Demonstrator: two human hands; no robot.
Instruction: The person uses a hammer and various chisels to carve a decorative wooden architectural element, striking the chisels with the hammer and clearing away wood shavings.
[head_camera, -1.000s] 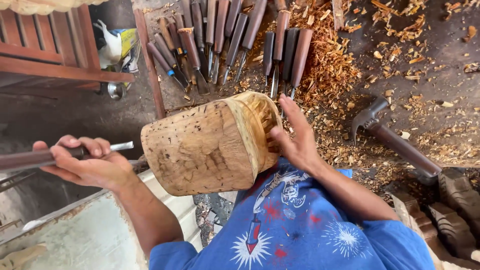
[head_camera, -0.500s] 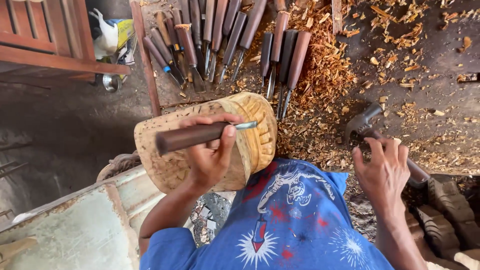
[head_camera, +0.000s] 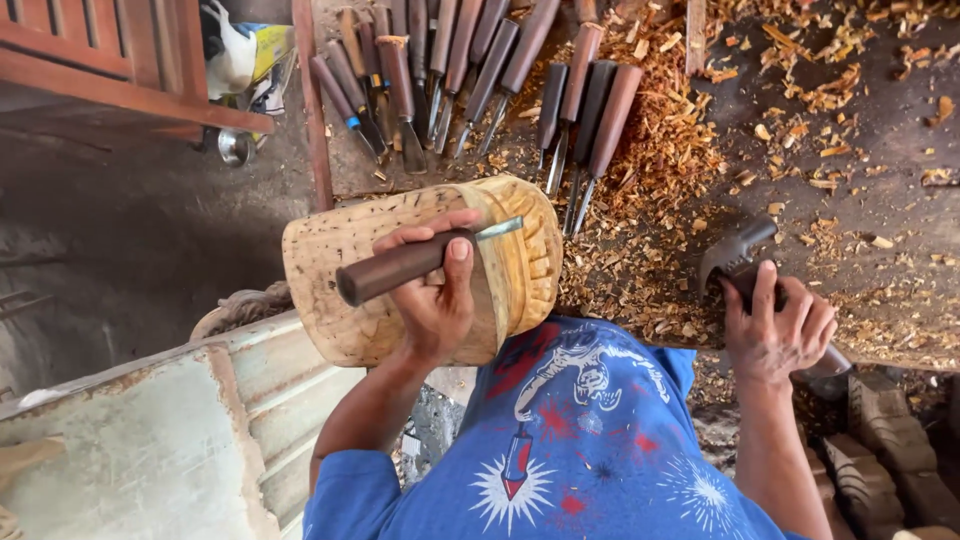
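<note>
The left hand (head_camera: 435, 300) has its grip closed on a chisel (head_camera: 420, 262), blade laid on the carved wooden block (head_camera: 400, 270). Right of the block, the right hand (head_camera: 775, 325) wraps the mallet (head_camera: 745, 262); best to seat the edge firmly before any blow
</note>
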